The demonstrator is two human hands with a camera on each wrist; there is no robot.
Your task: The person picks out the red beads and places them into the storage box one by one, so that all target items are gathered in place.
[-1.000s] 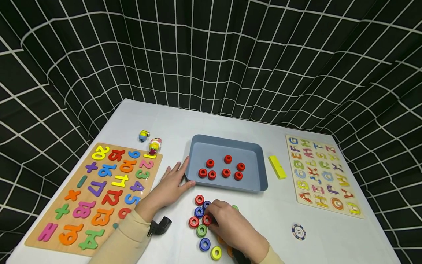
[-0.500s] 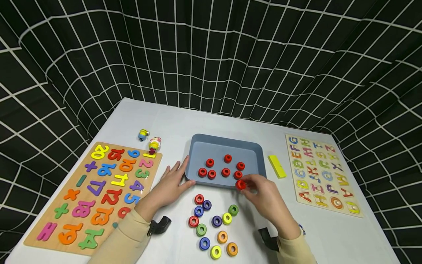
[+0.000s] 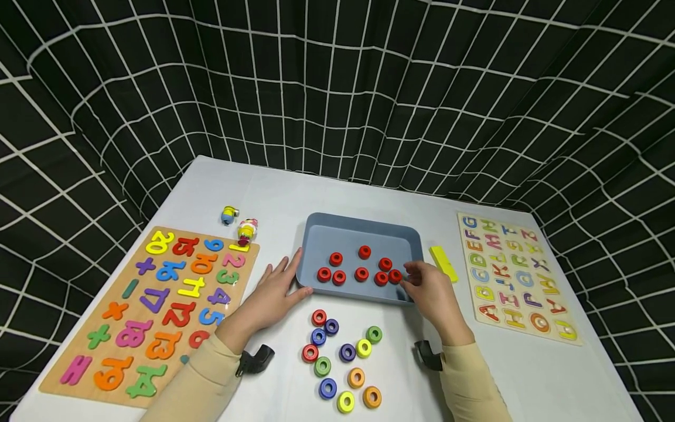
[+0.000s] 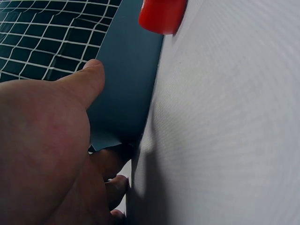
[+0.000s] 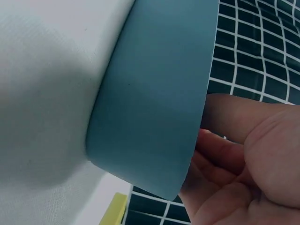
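My left hand (image 3: 276,290) rests with straightened fingers against the left corner of a blue-grey tray (image 3: 358,234). In the left wrist view its thumb lies by the tray's top edge. Over the tray's right end is my right hand (image 3: 435,296), thumb and fingertips just beside a red ring (image 3: 395,276) that stands on the tray floor. The right wrist view has those fingers behind the tray wall (image 5: 150,93), with the ring hidden. Several other red rings (image 3: 361,274) lie in the tray. In front, on the table, are loose red (image 3: 310,353), blue, green, yellow and orange rings.
A wooden number board (image 3: 84,391) lies at left, two small figures (image 3: 246,230) by its far edge. To the right of the tray are a yellow block (image 3: 444,264) and a letter board (image 3: 526,328). Black gridded cloth surrounds the white table.
My right hand picked a red ring from the loose group, carried it up over the tray's front edge and let it go at the right of the other red rings. The left hand stayed put.
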